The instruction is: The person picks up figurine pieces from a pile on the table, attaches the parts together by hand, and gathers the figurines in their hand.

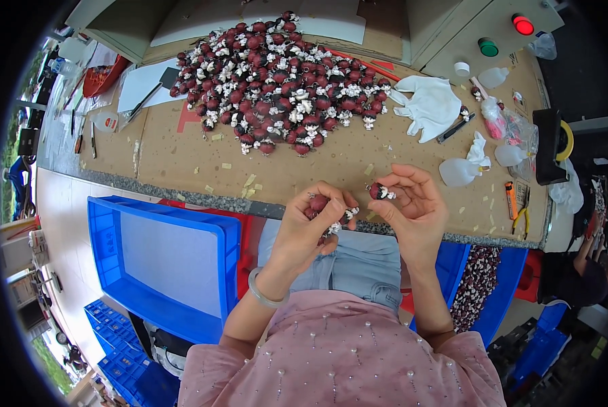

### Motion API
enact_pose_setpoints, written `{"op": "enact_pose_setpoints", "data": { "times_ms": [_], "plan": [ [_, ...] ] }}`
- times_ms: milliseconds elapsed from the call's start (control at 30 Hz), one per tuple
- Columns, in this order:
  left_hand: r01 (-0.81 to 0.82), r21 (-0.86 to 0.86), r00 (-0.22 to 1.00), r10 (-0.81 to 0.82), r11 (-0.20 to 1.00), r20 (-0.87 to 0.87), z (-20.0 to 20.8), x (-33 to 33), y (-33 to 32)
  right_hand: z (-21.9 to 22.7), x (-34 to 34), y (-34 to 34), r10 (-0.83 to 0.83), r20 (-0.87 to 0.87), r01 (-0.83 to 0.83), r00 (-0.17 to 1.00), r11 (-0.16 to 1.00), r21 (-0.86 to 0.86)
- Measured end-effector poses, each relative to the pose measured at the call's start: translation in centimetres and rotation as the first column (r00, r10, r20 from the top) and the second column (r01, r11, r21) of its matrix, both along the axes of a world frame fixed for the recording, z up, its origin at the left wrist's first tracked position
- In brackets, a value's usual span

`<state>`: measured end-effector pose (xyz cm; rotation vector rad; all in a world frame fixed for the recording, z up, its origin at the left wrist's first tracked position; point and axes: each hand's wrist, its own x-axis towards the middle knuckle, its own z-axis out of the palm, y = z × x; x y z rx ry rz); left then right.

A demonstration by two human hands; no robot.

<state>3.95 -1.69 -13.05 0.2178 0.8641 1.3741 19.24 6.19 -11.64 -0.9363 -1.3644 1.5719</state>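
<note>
My left hand [309, 224] is closed around a few small figurines [317, 203] with dark red heads and white bodies, just over the table's near edge. To its right, my right hand [416, 210] pinches one such figurine [378, 192] between thumb and fingertips. The two hands are a short gap apart. Beyond them a large heap of the same figurines [277, 88] covers the middle of the cardboard-topped table [182, 163]. Metal loops show on some of them.
A blue tray [161, 264] stands at left below the table edge; a blue bin of figurines [477, 285] is at right. A white glove [426, 105], plastic bottles [459, 172], an orange knife [511, 199] and yellow-handled pliers [521, 220] lie on the table's right.
</note>
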Motion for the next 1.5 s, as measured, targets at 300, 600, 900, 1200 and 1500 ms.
{"op": "enact_pose_setpoints", "data": {
  "times_ms": [300,600,900,1200,1500],
  "plan": [
    [0.004,-0.01,0.999,-0.004,1.0,0.048,0.3,0.4,0.1,0.4,-1.2,-1.7,0.017,0.214,-0.114,0.977,0.885,0.451],
    [-0.125,0.197,0.871,0.202,0.972,-0.447,-0.2,-0.2,0.3,-2.0,-2.4,6.0,-0.251,0.54,-0.093,0.803,0.843,0.53],
    [-0.112,0.199,0.826,0.202,0.974,-0.526,-0.2,-0.9,0.4,-2.7,-4.7,8.4,-0.375,0.588,-0.104,0.717,0.776,0.622],
    [-0.132,0.118,0.99,0.126,0.984,0.056,-0.6,-2.2,-0.2,-2.0,-3.0,5.8,-0.26,0.492,0.008,0.831,0.889,0.458],
    [-0.103,0.132,0.993,0.095,0.986,0.067,-0.8,-1.2,0.4,-0.7,-0.5,2.5,-0.193,0.365,0.035,0.911,0.917,0.397]
  ]
}}
